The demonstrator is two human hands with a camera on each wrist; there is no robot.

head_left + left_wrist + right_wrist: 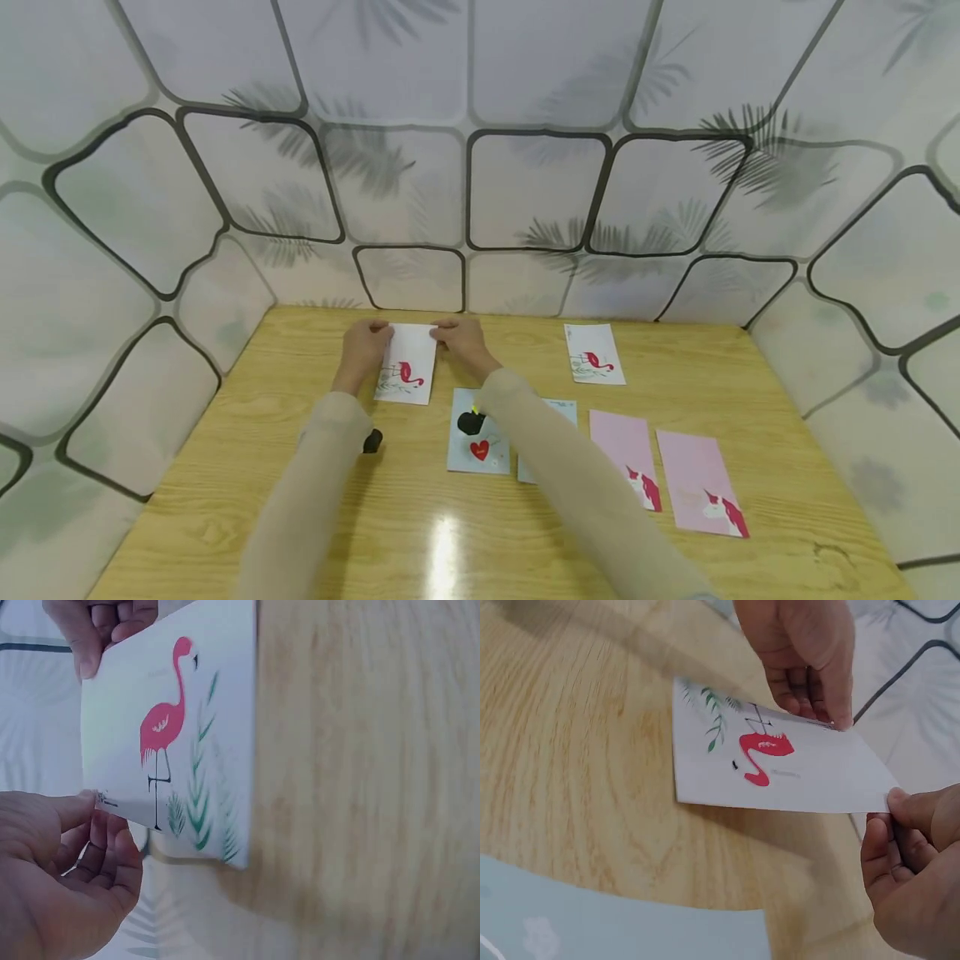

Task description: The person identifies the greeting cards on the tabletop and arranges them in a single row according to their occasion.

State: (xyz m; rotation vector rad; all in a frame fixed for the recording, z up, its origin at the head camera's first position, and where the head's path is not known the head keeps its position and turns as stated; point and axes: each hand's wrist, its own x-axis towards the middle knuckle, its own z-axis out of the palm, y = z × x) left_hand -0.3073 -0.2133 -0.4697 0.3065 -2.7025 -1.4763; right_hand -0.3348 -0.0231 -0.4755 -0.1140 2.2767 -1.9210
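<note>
A white card [406, 364] printed with a pink flamingo and green leaves is held between my two hands near the back left of the table. My left hand [363, 350] pinches one upper corner between thumb and fingers. At the other upper corner, my right hand [460, 341] does the same. In the right wrist view the card [810, 765] slants, its far end raised and a shadow on the wood beneath it. The left wrist view shows the flamingo side of the card [112, 727] with the left thumb [79, 806] on its corner.
A second flamingo card [588, 342] lies at the back right. A light blue card with a red heart [461, 450] and another blue card [562, 408], partly under my right sleeve, lie mid-table. Two pink unicorn cards [618, 433] [686, 467] lie to the right. A patterned curtain [536, 192] surrounds the table.
</note>
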